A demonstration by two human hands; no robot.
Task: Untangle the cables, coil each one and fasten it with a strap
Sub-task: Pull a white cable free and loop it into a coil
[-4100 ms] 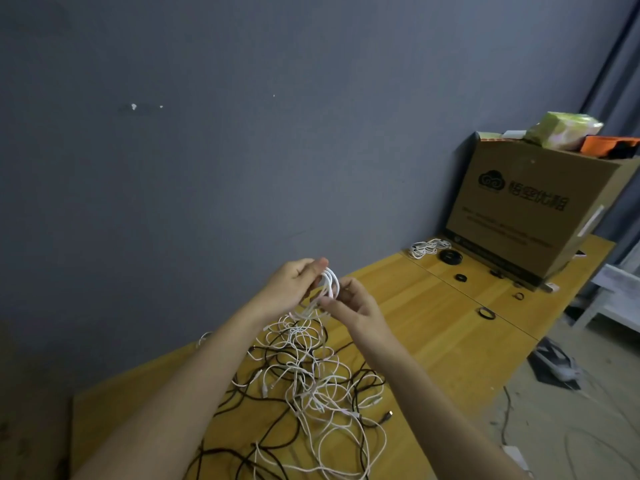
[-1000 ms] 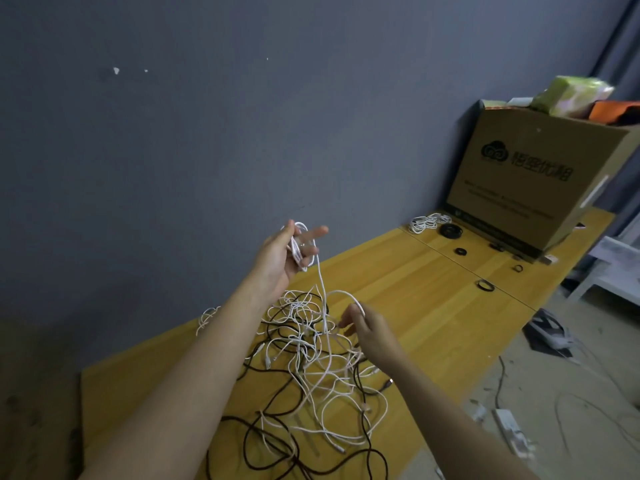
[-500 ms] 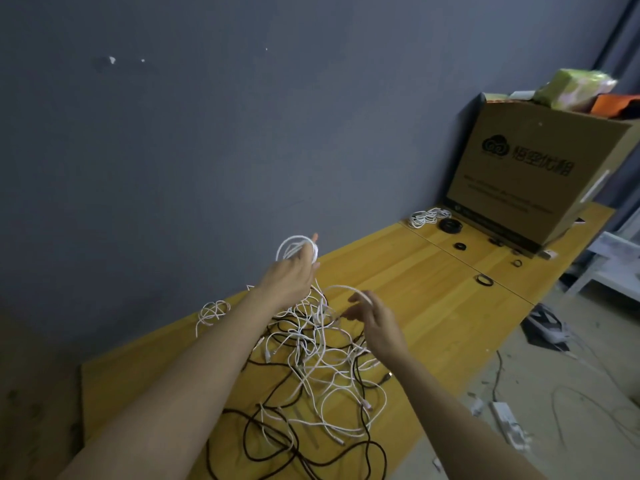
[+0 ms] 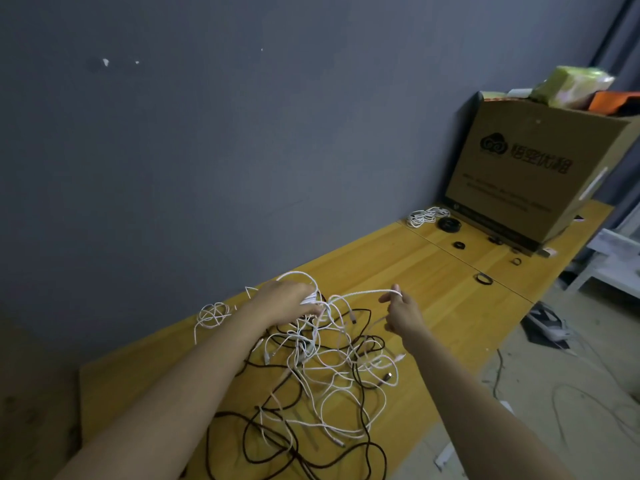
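Nearest to us, a tangle of white and black cables (image 4: 322, 386) lies spread on the yellow wooden table (image 4: 443, 299), with black loops toward the near edge and thin white strands crossing over them. Our two bare forearms extend over this tangle. Our left hand (image 4: 287, 303) is positioned palm down above the far part of the pile, fingers curled around a small coil of white cable (image 4: 309, 295), of which one loop rises above the knuckles; the thumb is hidden, so we cannot tell how it lies. From that coil a white cable strand (image 4: 360, 293) arcs to the right, raised off the table, and ends at our right hand (image 4: 401, 311). We pinch this strand between thumb and fingertips of the right hand; the remaining fingers are loosely bent. The two hands are near each other but apart. To the left of the left hand, a small loose white cable bundle (image 4: 213, 314) rests on the table close to the grey wall (image 4: 242, 133). Further along the table, several black strap rings (image 4: 483, 278) lie separately on the wood. Beyond them, another white cable bundle (image 4: 426, 216) lies just beside a black round coil (image 4: 449, 224). At the far end stands a printed cardboard box (image 4: 533, 178), with a green packet (image 4: 571, 86) on top. Right of the table, cables (image 4: 588, 403) lie on the floor.
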